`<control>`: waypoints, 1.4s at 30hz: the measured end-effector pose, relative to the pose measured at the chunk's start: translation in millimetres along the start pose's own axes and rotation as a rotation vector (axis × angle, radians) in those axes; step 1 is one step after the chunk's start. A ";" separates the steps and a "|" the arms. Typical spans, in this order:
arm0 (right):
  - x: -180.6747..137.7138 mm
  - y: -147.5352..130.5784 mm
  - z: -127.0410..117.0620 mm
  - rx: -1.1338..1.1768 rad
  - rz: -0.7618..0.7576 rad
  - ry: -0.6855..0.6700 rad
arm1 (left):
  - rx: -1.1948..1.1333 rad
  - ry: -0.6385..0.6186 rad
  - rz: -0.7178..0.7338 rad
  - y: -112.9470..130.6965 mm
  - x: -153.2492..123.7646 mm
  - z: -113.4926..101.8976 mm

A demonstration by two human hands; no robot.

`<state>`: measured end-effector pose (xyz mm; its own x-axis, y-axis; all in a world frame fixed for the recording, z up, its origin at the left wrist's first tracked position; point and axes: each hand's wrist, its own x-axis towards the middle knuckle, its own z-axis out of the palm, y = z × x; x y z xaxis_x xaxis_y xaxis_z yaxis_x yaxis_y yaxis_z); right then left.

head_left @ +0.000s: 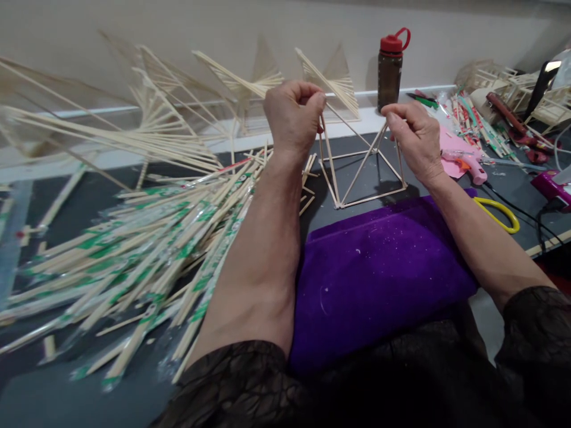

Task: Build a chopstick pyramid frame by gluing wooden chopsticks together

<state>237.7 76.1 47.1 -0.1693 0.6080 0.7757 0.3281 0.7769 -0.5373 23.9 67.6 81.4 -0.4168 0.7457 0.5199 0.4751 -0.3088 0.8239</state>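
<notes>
"Stick frame [372, 197], pale and slender, stood on the dark worktop [44, 392] just beyond a purple cloth [383, 267]."

"And how was it held?"

"From both sides at the top. The left hand [294, 116] pinched the upper left corner, while the right hand [414, 139] kept a similarly narrow grip on the upper right."

"On joints, or on single sticks?"

"Hard to say, since the hands covered the stick ends. Below, four sticks formed a flat base, and others slanted upward from its corners."

"What surrounded the scene?"

"To the left, a heap of wrapped sticks [147, 249], their clear packets marked in green, spread across the worktop. Larger fan-like stick structures [169, 137] stood behind them, near the wall [312, 24]. A dark bottle with a red lid [389, 77] rose behind the right hand. Farther right lay a pink glue gun [466, 163], and a yellow handle [516, 223] showed beside the purple cloth."
</notes>
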 end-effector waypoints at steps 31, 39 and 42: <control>-20.0 -0.1 -18.9 0.187 0.374 0.097 | -0.024 0.106 0.066 13.1 -2.1 -15.7; -14.5 -9.3 -27.2 0.130 0.499 0.110 | -0.039 -0.252 0.038 53.4 -33.9 -6.2; -13.4 -13.3 -30.7 0.027 0.488 0.098 | -0.118 -0.381 -0.092 59.1 -38.3 -6.5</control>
<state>264.1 52.6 54.0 0.0862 0.8844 0.4587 0.3232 0.4107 -0.8526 62.9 16.9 111.6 -0.1263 0.9317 0.3406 0.3477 -0.2800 0.8948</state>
